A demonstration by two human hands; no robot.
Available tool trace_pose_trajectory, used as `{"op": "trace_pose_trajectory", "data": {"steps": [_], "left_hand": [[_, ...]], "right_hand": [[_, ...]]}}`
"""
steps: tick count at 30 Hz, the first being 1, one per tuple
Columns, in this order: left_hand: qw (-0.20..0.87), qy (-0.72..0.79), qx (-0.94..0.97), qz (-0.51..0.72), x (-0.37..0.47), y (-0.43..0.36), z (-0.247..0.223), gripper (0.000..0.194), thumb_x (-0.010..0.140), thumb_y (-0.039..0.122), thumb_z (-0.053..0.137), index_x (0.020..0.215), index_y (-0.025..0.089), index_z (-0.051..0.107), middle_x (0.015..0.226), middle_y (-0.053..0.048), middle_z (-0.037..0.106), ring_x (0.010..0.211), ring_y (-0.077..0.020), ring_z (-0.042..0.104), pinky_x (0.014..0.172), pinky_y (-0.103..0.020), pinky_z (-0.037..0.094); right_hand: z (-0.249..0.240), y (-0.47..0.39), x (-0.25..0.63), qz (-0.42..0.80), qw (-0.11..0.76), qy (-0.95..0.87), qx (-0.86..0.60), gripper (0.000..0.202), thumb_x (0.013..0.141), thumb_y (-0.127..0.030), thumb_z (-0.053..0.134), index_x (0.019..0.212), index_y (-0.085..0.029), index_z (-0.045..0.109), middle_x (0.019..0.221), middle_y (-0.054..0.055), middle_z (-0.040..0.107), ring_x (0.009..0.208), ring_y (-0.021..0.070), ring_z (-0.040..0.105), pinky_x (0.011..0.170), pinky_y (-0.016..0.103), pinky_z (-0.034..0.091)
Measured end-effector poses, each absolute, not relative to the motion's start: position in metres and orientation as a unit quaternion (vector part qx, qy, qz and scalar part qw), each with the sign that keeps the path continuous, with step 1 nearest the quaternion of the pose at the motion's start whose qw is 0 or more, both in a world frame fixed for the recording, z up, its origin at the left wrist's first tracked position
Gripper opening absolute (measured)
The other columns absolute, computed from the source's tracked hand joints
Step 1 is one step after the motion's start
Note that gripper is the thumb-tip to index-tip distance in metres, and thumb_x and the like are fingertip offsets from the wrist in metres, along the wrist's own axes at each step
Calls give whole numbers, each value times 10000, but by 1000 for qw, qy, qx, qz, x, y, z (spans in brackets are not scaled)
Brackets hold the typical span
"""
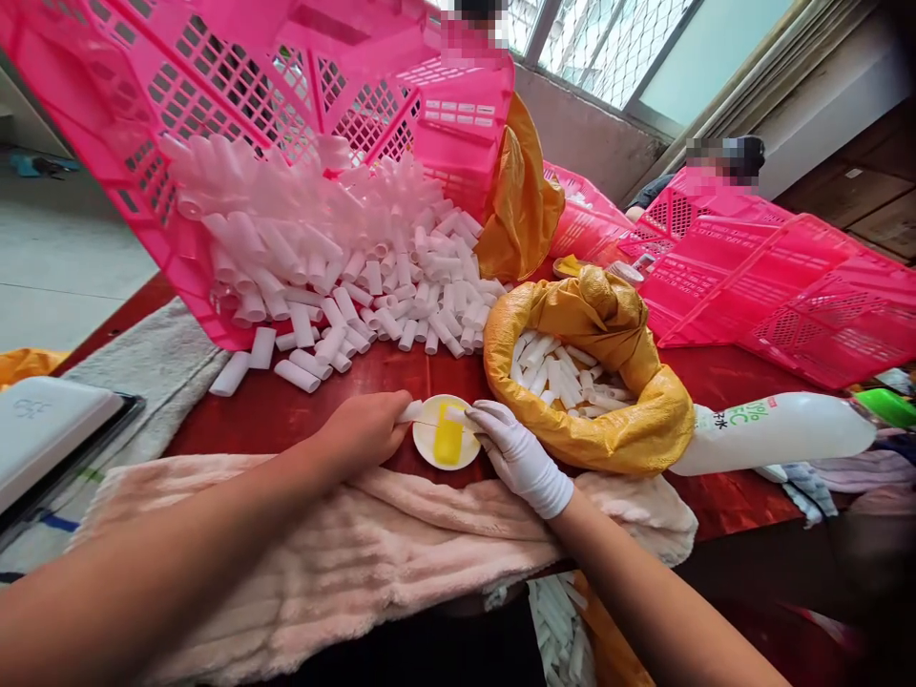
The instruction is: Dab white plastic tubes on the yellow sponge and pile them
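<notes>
A small white dish (pixel 425 445) with a yellow pad (pixel 448 441) in it sits on the red table. At its left edge my bare left hand (pixel 372 426) is closed round a white tube (pixel 410 412). My right hand (pixel 513 448), in a white glove, pinches a small white piece (pixel 456 414) over the pad at the dish's right side. Behind the dish lies a large heap of white tubes (pixel 386 296), spilling from a tilted pink basket (pixel 458 124). A yellow sack (pixel 593 444) holding thin white pieces (pixel 554 372) stands right of the dish.
A pink towel (pixel 401 553) covers the table's front edge. On the right lies a white bottle (pixel 787 434) with a green cap. More pink baskets (pixel 722 267) stand behind it, with people beyond. A white device (pixel 50 429) is at the left.
</notes>
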State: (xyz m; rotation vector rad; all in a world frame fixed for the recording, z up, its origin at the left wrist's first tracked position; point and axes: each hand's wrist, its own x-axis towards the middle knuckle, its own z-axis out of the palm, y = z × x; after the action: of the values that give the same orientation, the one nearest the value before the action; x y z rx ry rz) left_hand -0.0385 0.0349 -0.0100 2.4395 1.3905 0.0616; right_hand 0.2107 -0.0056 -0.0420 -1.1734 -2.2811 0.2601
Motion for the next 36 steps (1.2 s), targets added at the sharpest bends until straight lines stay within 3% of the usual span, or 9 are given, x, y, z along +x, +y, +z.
{"op": "trace_pose_trajectory", "data": {"steps": [7, 12, 18, 21, 24, 27, 29, 33, 36], "left_hand": [[144, 490, 860, 8, -37, 35, -10, 214, 886, 298, 382, 897, 190, 567, 875, -59, 686, 805, -203, 641, 636, -273, 411], [143, 474, 869, 8, -39, 37, -8, 212, 871, 311, 395, 881, 191, 570, 872, -56, 686, 802, -207, 642, 621, -276, 398], [148, 485, 862, 6, -39, 40, -9, 219, 864, 315, 399, 886, 189, 578, 876, -56, 683, 811, -196, 634, 629, -273, 402], [143, 476, 867, 36, -39, 39, -11, 220, 868, 293, 417, 917, 179, 599, 953, -69, 672, 875, -202, 619, 717, -290, 432], [94, 460, 878, 96, -38, 36, -10, 265, 878, 265, 440, 1066, 188, 609, 1117, -96, 628, 1022, -243, 575, 857, -361, 427], [71, 454, 881, 114, -37, 33, -9, 316, 887, 261, 451, 1166, 193, 582, 1064, -102, 639, 1005, -265, 577, 854, -405, 427], [83, 447, 883, 118, -36, 32, -8, 298, 891, 258, 455, 1147, 172, 582, 1004, -100, 653, 952, -248, 597, 818, -380, 440], [105, 437, 885, 121, -34, 31, -8, 233, 921, 299, 430, 1010, 152, 587, 913, -80, 666, 847, -197, 620, 753, -314, 449], [81, 419, 900, 91, -29, 27, -6, 210, 922, 300, 436, 935, 152, 584, 831, -70, 660, 786, -197, 625, 693, -307, 443]], "right_hand": [[-41, -18, 210, 51, 250, -866, -431, 371, 895, -79, 410, 1165, -243, 605, 1150, 101, 624, 1060, 209, 603, 904, 397, 538], [-39, -18, 212, 56, 286, -845, -449, 348, 907, -164, 490, 1251, -181, 542, 1184, 142, 606, 1101, 219, 587, 946, 399, 522], [-27, -23, 212, 32, 241, -910, -337, 282, 900, -108, 453, 1016, -225, 682, 998, 85, 689, 890, 201, 625, 796, 383, 538], [-21, -28, 205, 76, 251, -914, -309, 220, 900, -157, 507, 983, -254, 686, 961, 54, 698, 852, 182, 631, 787, 357, 539], [-23, -23, 193, 171, 420, -791, -410, 204, 893, -221, 535, 1066, -248, 638, 1080, 80, 663, 977, 194, 628, 847, 370, 544], [-27, -9, 182, 303, 525, -626, -491, 251, 856, -327, 589, 1082, -222, 609, 1037, 94, 668, 871, 199, 655, 771, 377, 576], [-24, -2, 177, 366, 529, -590, -487, 263, 798, -363, 657, 1017, -220, 628, 975, 77, 680, 817, 193, 659, 759, 378, 580], [-9, 2, 171, 380, 523, -624, -438, 215, 720, -379, 735, 854, -224, 670, 1045, 72, 667, 1003, 214, 629, 911, 384, 526], [-3, 4, 165, 401, 467, -636, -466, 316, 774, -485, 661, 936, -214, 672, 1024, 80, 676, 949, 207, 638, 844, 359, 536]]}}
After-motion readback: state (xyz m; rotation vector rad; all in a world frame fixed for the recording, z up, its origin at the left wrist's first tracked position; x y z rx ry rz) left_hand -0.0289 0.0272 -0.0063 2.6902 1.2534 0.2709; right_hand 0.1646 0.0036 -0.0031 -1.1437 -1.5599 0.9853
